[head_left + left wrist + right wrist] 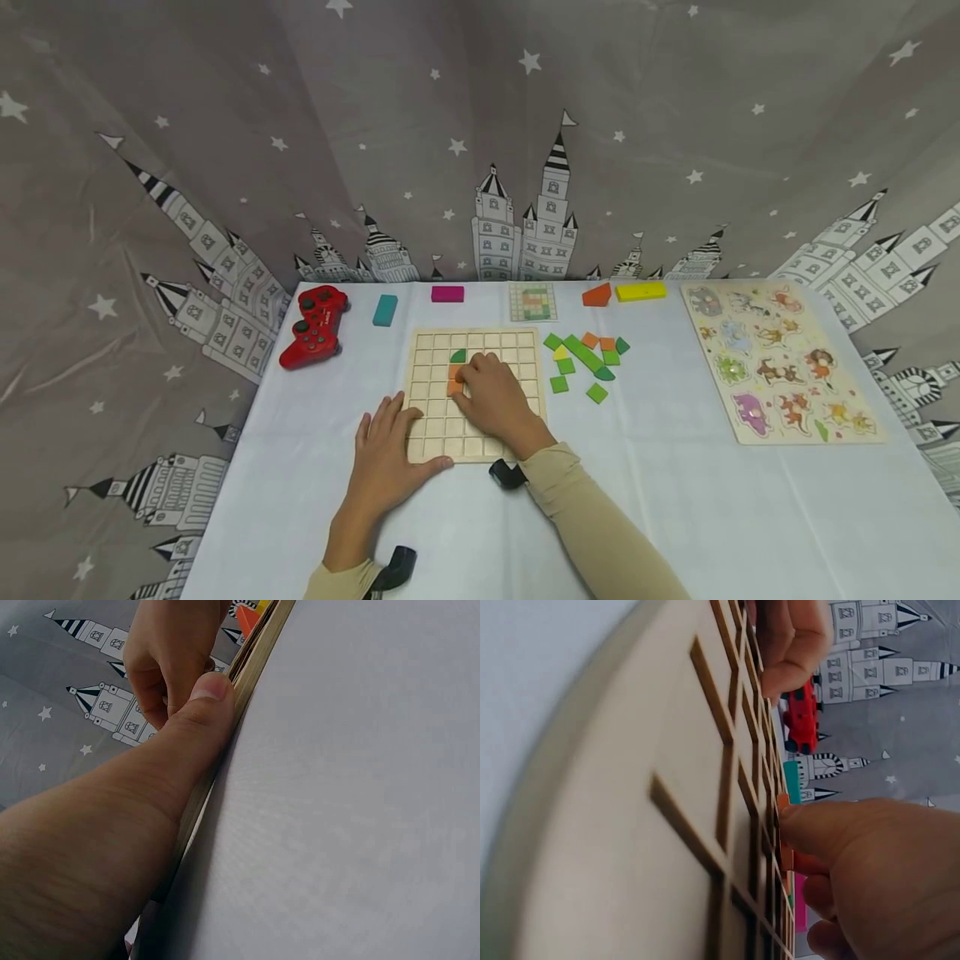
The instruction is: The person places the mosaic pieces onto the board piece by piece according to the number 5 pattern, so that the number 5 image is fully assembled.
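Observation:
A wooden grid board [438,433] lies on the white table. My right hand [498,400] reaches over its middle, thumb and fingers pinching an orange square tile [784,806] low at the board. Another orange piece lies close by, partly hidden by the fingers. Just beyond them a green quarter-round tile [458,356] sits in a cell. My left hand [386,458] rests at the board's near left corner, fingers spread along the left side. Its thumb [210,690] lies against the near edge in the left wrist view.
Loose green, orange and yellow tiles [585,350] lie right of the board. A small pattern card [517,310] lies behind it. Around the back are a red game controller [318,327], teal [385,310], magenta [447,293], orange [597,294] and yellow [641,292] blocks. An animal puzzle [780,367] is at right.

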The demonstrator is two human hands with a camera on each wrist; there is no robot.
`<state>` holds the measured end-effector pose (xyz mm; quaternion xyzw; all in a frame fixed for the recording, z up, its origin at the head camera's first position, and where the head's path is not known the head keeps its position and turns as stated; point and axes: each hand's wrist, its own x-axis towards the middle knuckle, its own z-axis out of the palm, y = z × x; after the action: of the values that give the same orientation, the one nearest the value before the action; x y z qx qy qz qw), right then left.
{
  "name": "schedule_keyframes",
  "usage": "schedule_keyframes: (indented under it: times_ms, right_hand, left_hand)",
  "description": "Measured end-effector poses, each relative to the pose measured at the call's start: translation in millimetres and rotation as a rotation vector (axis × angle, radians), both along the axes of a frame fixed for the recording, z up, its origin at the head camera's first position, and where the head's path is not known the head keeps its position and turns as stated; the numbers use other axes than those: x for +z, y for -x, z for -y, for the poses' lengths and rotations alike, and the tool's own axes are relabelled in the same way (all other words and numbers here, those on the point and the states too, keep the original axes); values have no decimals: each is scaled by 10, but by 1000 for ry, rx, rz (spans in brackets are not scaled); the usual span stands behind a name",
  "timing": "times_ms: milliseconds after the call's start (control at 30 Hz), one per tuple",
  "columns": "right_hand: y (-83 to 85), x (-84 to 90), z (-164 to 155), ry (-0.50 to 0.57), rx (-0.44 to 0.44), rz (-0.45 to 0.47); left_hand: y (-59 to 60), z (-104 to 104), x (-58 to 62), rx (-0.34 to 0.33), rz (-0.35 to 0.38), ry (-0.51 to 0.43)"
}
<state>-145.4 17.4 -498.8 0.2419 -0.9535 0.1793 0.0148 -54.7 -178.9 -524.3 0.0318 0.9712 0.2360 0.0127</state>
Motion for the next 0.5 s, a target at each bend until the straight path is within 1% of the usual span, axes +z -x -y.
schedule_keyframes:
  times_ms: [267,500]
  right_hand:
    - [-12,-24,23,-7,-15,-15]
    - [-27,-25,3,11,-45,13]
  left_hand:
    - [-7,-2,18,-1,-13,-3]
    - [-4,4,4,-3,-8,-4]
